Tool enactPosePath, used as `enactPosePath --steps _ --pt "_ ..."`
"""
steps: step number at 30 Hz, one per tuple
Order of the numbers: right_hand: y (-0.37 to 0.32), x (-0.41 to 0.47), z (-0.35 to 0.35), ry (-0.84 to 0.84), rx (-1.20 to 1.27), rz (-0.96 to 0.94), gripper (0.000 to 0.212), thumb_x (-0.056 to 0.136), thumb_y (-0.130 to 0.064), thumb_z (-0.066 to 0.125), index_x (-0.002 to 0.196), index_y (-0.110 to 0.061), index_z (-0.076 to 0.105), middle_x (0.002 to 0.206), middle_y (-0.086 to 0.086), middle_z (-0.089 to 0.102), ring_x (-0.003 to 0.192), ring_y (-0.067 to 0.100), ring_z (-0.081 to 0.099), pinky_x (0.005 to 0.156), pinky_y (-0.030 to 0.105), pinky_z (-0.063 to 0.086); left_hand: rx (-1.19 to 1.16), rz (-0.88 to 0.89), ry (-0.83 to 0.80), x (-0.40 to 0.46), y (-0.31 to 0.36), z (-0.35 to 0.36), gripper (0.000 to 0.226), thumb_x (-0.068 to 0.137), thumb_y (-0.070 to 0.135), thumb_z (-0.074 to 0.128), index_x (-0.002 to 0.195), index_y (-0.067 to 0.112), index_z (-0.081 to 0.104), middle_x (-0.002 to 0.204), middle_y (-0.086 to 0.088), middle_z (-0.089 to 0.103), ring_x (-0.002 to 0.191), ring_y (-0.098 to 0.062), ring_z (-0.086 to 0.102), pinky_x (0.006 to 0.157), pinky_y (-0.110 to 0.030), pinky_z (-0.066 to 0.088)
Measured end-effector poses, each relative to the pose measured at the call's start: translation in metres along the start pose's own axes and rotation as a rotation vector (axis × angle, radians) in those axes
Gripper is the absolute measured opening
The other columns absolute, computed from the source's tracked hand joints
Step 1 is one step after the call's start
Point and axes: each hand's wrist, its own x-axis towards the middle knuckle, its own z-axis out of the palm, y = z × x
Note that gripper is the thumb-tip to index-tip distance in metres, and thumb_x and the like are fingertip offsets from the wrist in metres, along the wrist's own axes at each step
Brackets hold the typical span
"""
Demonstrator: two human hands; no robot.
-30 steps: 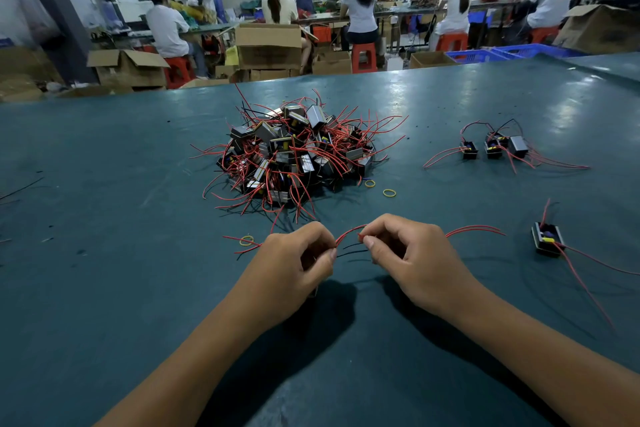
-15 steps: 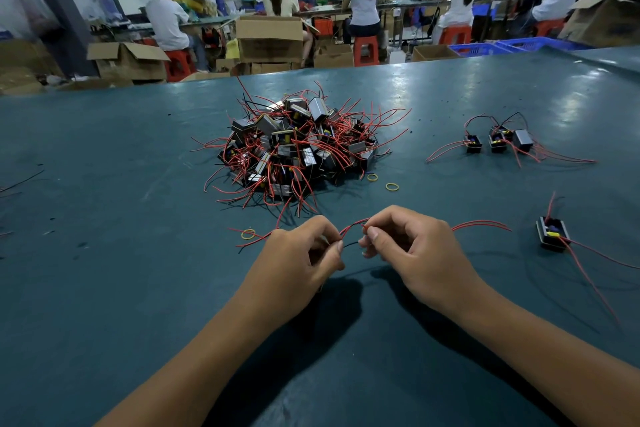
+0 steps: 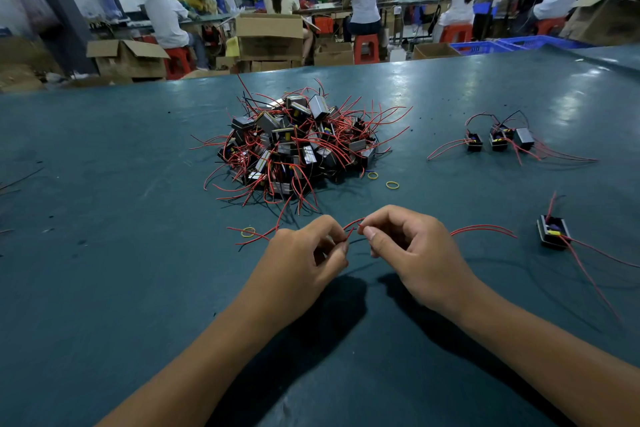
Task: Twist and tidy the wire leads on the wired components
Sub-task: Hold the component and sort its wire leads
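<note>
Big teal surface [image 3: 104, 218]. Far in the middle, a heap of wired components [image 3: 294, 146], red wires poking out all round. Three more parts [image 3: 498, 140] in a row far right; one part [image 3: 553, 231] alone near right. Left hand [image 3: 304, 263] and right hand [image 3: 412, 253] close together in front, fingers curled, each pinching the red wire leads [image 3: 351, 229] between them. Small yellow bands [image 3: 392, 185] beside the heap.
</note>
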Motion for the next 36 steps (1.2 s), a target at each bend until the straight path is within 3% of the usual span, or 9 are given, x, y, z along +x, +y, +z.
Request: enactPosePath --steps 3,7,12,16,20,23,26,32,36 --pt "0.0014 -0.0005 0.0012 -0.005 0.016 -0.004 0.008 0.091 -0.025 0.063 0.085 -0.024 0.069 0.067 0.007 0.061 0.064 0.028 0.055 0.062 0.041 0.047 -0.021 -0.001 0.000 0.0001 0.0010 0.0024 0.013 0.094 0.015 0.064 0.084 0.023 0.059 0.069 0.007 0.073 0.056 -0.008 0.065 0.059 -0.034 0.056" --pt "0.0010 -0.0001 0.0021 0.004 0.011 -0.002 0.009 0.090 -0.026 0.063 0.083 -0.023 0.069 0.066 0.007 0.060 0.059 0.015 0.048 0.058 0.037 0.043 -0.033 0.002 0.011 -0.0003 0.0009 0.0043 0.014 0.094 0.016 0.065 0.084 0.024 0.059 0.067 0.009 0.072 0.053 -0.007 0.064 0.056 -0.032 0.055" --pt "0.0006 -0.0008 0.0028 0.003 0.005 -0.004 0.008 0.090 -0.027 0.065 0.083 -0.025 0.069 0.066 0.013 0.057 0.058 0.012 0.043 0.055 0.037 0.038 -0.055 -0.006 0.013 -0.0009 0.0017 0.0050 0.010 0.095 0.016 0.065 0.086 0.020 0.061 0.067 0.010 0.072 0.051 -0.007 0.063 0.054 -0.032 0.054" --pt "0.0013 -0.0009 0.0024 0.026 -0.012 -0.010 0.009 0.090 -0.028 0.064 0.082 -0.026 0.069 0.058 0.000 0.049 0.055 0.006 0.039 0.052 0.028 0.034 -0.069 -0.024 0.017 -0.0011 0.0023 0.0054 0.010 0.095 0.016 0.064 0.086 0.020 0.060 0.067 0.010 0.072 0.048 -0.008 0.062 0.052 -0.033 0.054" --pt "0.0004 -0.0010 0.0018 0.031 -0.008 -0.010 0.009 0.090 -0.029 0.063 0.085 -0.027 0.070 0.059 0.007 0.051 0.055 0.008 0.039 0.051 0.031 0.033 -0.064 -0.030 0.017 -0.0009 0.0024 0.0054 0.012 0.095 0.017 0.064 0.086 0.022 0.060 0.067 0.010 0.072 0.048 -0.009 0.062 0.052 -0.033 0.054" --pt "0.0003 -0.0011 0.0029 0.032 0.012 0.001 0.009 0.089 -0.029 0.063 0.084 -0.027 0.071 0.055 -0.006 0.045 0.053 0.006 0.036 0.050 0.021 0.030 -0.058 -0.027 0.027 -0.0011 0.0030 0.0061 0.013 0.095 0.016 0.065 0.085 0.023 0.059 0.067 0.010 0.072 0.048 -0.008 0.062 0.053 -0.032 0.053" --pt "0.0005 -0.0009 0.0038 0.043 0.028 0.008 0.009 0.087 -0.030 0.064 0.082 -0.026 0.071 0.056 -0.010 0.045 0.053 0.006 0.036 0.050 0.020 0.031 -0.053 -0.029 0.023 -0.0014 0.0040 0.0071 0.013 0.094 0.016 0.065 0.085 0.022 0.059 0.067 0.009 0.072 0.049 -0.010 0.062 0.053 -0.033 0.053" --pt "-0.0017 -0.0012 0.0043 0.044 0.084 0.014 0.007 0.084 -0.032 0.068 0.082 -0.026 0.071 0.060 0.016 0.050 0.055 0.011 0.037 0.050 0.026 0.031 -0.056 -0.017 0.023 -0.0025 0.0073 0.0085 0.007 0.093 0.014 0.067 0.087 0.013 0.063 0.066 0.005 0.072 0.050 -0.009 0.062 0.055 -0.033 0.054" --pt "0.0001 -0.0010 0.0041 0.049 0.108 0.012 0.006 0.085 -0.028 0.069 0.081 -0.023 0.071 0.060 0.009 0.052 0.057 0.010 0.041 0.052 0.024 0.034 -0.054 -0.010 0.020 -0.0035 0.0096 0.0096 0.008 0.093 0.014 0.067 0.087 0.013 0.063 0.065 0.005 0.072 0.049 -0.009 0.061 0.054 -0.034 0.054"
